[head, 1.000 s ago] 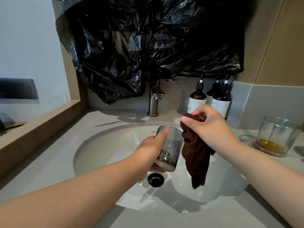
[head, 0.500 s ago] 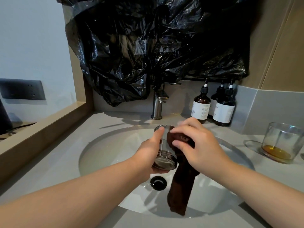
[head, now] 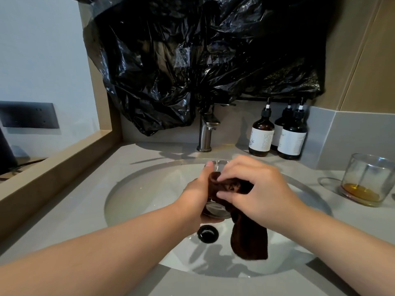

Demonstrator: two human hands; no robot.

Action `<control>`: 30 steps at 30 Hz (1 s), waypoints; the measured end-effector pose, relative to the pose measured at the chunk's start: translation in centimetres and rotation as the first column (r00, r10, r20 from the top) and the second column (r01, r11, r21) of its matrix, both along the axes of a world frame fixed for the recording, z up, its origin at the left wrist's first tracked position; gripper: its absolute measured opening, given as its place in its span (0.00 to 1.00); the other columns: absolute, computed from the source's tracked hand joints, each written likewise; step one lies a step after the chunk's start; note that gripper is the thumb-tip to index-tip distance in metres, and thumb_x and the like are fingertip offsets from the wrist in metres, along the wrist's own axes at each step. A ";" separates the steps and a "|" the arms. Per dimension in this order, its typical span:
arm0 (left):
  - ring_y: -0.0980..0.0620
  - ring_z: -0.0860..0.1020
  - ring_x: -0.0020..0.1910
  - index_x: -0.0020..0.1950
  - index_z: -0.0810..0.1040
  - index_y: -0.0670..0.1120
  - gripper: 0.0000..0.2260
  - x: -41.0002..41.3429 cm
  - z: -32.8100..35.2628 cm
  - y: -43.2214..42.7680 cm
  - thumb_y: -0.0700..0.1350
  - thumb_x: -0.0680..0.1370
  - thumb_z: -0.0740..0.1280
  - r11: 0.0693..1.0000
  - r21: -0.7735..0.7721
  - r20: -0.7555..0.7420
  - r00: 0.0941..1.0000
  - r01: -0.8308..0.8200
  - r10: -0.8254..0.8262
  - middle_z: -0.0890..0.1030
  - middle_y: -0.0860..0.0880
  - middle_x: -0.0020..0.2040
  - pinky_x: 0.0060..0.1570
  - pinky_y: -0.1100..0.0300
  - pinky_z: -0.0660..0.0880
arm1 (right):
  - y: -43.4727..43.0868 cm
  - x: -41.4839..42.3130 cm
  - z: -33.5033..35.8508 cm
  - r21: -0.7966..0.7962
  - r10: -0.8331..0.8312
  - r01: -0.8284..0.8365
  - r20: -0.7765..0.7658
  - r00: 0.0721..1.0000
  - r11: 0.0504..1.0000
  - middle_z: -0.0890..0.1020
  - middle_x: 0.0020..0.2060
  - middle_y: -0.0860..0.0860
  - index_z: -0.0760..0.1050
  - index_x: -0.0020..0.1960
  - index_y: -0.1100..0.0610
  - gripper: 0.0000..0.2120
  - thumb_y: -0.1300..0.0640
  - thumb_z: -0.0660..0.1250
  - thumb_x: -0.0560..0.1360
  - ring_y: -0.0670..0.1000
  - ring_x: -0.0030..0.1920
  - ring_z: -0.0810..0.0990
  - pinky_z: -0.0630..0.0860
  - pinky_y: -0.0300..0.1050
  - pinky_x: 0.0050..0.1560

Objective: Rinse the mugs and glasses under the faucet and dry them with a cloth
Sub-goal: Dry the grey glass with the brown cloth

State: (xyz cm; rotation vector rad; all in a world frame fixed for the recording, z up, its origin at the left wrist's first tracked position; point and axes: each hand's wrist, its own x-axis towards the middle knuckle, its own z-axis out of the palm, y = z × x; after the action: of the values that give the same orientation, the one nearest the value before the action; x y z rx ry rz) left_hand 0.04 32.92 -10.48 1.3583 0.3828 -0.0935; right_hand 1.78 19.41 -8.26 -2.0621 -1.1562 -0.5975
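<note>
Gripping the glass tumbler [head: 215, 210] in my left hand [head: 195, 196], fingers curled round its far side and thumb lying up toward the rim, I hold it tilted above the white sink basin [head: 149, 189]. My right hand [head: 258, 189] is close against the left, its fingers pinching a bunched fold of the brown cloth [head: 250, 242] and pressing it to the tumbler near the rim; I cannot tell whether any of the fold goes inside. The rest of the cloth hangs loose below my right wrist, its lower end dangling over the basin just right of the black drain [head: 208, 233]. Behind the basin the brushed metal faucet [head: 206, 133] stands on the grey tabletop [head: 74, 210], with no water showing at its spout. Right of it, three dark pump bottles [head: 261, 135] with white labels stand close together against the back wall. Farther right, well apart from my hands, a second glass [head: 369, 178] with a little amber liquid in its bottom sits upright on a clear saucer [head: 328, 184]. A crumpled black plastic bag [head: 203, 60] covers the wall above the faucet, and a wooden ledge [head: 53, 165] borders the tabletop on the left.
</note>
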 end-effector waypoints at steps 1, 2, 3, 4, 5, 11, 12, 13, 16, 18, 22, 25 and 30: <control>0.45 0.81 0.41 0.50 0.79 0.46 0.25 0.1 0.0 0.1 0.67 0.76 0.57 1.000 -0.021 0.000 1.000 -0.006 0.006 0.82 0.43 0.43 0.42 0.51 0.80 | 0.1 0.0 0.1 -0.008 0.025 -0.025 -0.009 1.000 1.000 0.79 0.42 0.45 0.82 0.44 0.54 0.09 0.59 0.77 0.64 0.41 0.45 0.77 0.71 0.31 0.49; 0.45 0.81 0.41 0.51 0.79 0.46 0.25 0.1 0.1 0.2 0.67 0.76 0.57 0.999 -0.040 0.005 1.000 -0.003 0.003 0.83 0.43 0.43 0.41 0.51 0.80 | 0.1 0.1 0.3 0.005 0.025 -0.025 -0.020 0.999 1.000 0.79 0.43 0.45 0.83 0.44 0.55 0.10 0.60 0.78 0.64 0.41 0.46 0.77 0.70 0.30 0.50; 0.45 0.81 0.42 0.52 0.79 0.46 0.25 0.1 0.2 0.2 0.66 0.76 0.58 0.998 -0.062 0.015 1.000 0.006 -0.005 0.83 0.43 0.43 0.41 0.52 0.79 | -0.1 0.4 0.5 0.035 0.003 -0.002 -0.024 1.000 0.999 0.79 0.43 0.45 0.83 0.43 0.55 0.10 0.62 0.78 0.63 0.40 0.46 0.77 0.69 0.28 0.50; 0.45 0.81 0.42 0.53 0.79 0.45 0.25 0.0 0.2 0.1 0.65 0.76 0.58 0.996 -0.085 0.024 1.000 0.019 -0.017 0.83 0.43 0.44 0.41 0.51 0.79 | -0.3 0.8 0.8 0.075 -0.037 0.039 -0.024 0.999 0.996 0.79 0.43 0.45 0.83 0.43 0.56 0.10 0.63 0.78 0.63 0.40 0.47 0.77 0.68 0.26 0.51; 0.45 0.81 0.42 0.54 0.79 0.45 0.25 0.0 0.3 0.1 0.65 0.76 0.58 0.994 -0.108 0.027 0.999 0.032 -0.030 0.84 0.43 0.44 0.41 0.51 0.79 | -0.5 1.1 1.0 0.113 -0.089 0.091 -0.029 0.996 0.989 0.79 0.44 0.45 0.82 0.43 0.55 0.10 0.63 0.78 0.64 0.39 0.48 0.76 0.67 0.25 0.52; 0.42 0.81 0.41 0.54 0.79 0.43 0.26 -0.1 0.4 0.7 0.65 0.76 0.60 0.965 -0.259 -0.009 0.999 -0.046 0.045 0.84 0.41 0.42 0.39 0.50 0.77 | -0.9 0.8 0.4 -0.003 0.006 -0.006 -0.095 0.995 1.000 0.79 0.45 0.44 0.82 0.42 0.54 0.11 0.65 0.78 0.63 0.40 0.49 0.76 0.68 0.27 0.53; 0.42 0.82 0.42 0.54 0.79 0.43 0.27 0.0 0.4 1.0 0.66 0.76 0.60 0.967 -0.247 -0.018 0.998 -0.063 0.061 0.84 0.41 0.43 0.40 0.50 0.77 | -0.9 0.7 0.2 -0.046 0.029 -0.034 -0.111 0.993 0.998 0.79 0.45 0.43 0.81 0.41 0.54 0.12 0.65 0.79 0.62 0.41 0.49 0.76 0.69 0.28 0.53; 0.42 0.82 0.42 0.55 0.79 0.43 0.27 0.1 0.4 1.2 0.66 0.76 0.60 0.966 -0.249 -0.021 0.998 -0.067 0.064 0.85 0.40 0.44 0.41 0.49 0.77 | -1.0 0.9 0.1 -0.072 0.033 -0.042 -0.117 0.993 0.997 0.79 0.45 0.43 0.81 0.41 0.54 0.11 0.65 0.79 0.62 0.41 0.49 0.76 0.69 0.28 0.52; 0.40 0.81 0.41 0.60 0.78 0.43 0.28 0.1 0.9 1.4 0.66 0.75 0.60 0.947 -0.321 -0.027 0.999 -0.028 0.021 0.84 0.39 0.47 0.40 0.49 0.77 | -1.8 2.5 -0.4 -0.106 -0.076 0.062 -0.134 0.988 0.992 0.77 0.45 0.44 0.79 0.39 0.53 0.13 0.67 0.77 0.63 0.42 0.48 0.76 0.69 0.31 0.50; 0.40 0.80 0.40 0.60 0.78 0.44 0.28 -0.1 1.2 1.2 0.66 0.76 0.59 0.955 -0.294 -0.001 0.999 0.038 -0.040 0.84 0.39 0.47 0.37 0.51 0.77 | -2.2 3.5 -0.4 -0.112 -0.209 0.192 -0.170 0.963 0.975 0.76 0.45 0.46 0.77 0.40 0.50 0.14 0.67 0.76 0.65 0.45 0.47 0.76 0.69 0.30 0.48; 0.40 0.80 0.39 0.60 0.78 0.45 0.27 -0.3 1.2 1.1 0.65 0.76 0.59 0.966 -0.232 0.027 0.994 0.113 -0.110 0.83 0.39 0.49 0.31 0.54 0.78 | -3.0 4.0 1.1 -0.101 -0.257 0.236 -0.356 0.898 0.966 0.77 0.50 0.40 0.76 0.53 0.45 0.19 0.65 0.73 0.69 0.38 0.48 0.75 0.66 0.19 0.45; 0.41 0.81 0.35 0.62 0.77 0.42 0.31 -0.1 1.0 1.6 0.67 0.75 0.58 0.962 -0.198 0.002 0.982 0.187 -0.190 0.83 0.39 0.45 0.34 0.56 0.77 | -3.7 3.3 2.0 -0.052 -0.053 0.027 -0.605 0.794 0.998 0.81 0.51 0.43 0.78 0.53 0.43 0.20 0.67 0.70 0.72 0.39 0.47 0.80 0.74 0.27 0.45; 0.40 0.83 0.38 0.60 0.78 0.39 0.34 -0.2 0.8 1.9 0.68 0.75 0.56 0.927 -0.195 -0.006 0.945 0.319 -0.327 0.83 0.36 0.44 0.42 0.53 0.80 | -3.5 2.9 2.0 0.048 0.082 -0.068 -0.712 0.697 0.996 0.84 0.45 0.54 0.83 0.46 0.53 0.10 0.66 0.68 0.73 0.51 0.46 0.83 0.77 0.40 0.47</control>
State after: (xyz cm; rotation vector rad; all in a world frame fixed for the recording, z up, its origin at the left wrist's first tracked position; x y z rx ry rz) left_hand -0.21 34.84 -9.66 1.2189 0.1730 -0.4218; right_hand 4.69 15.86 -6.30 -1.9274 -0.7409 0.2544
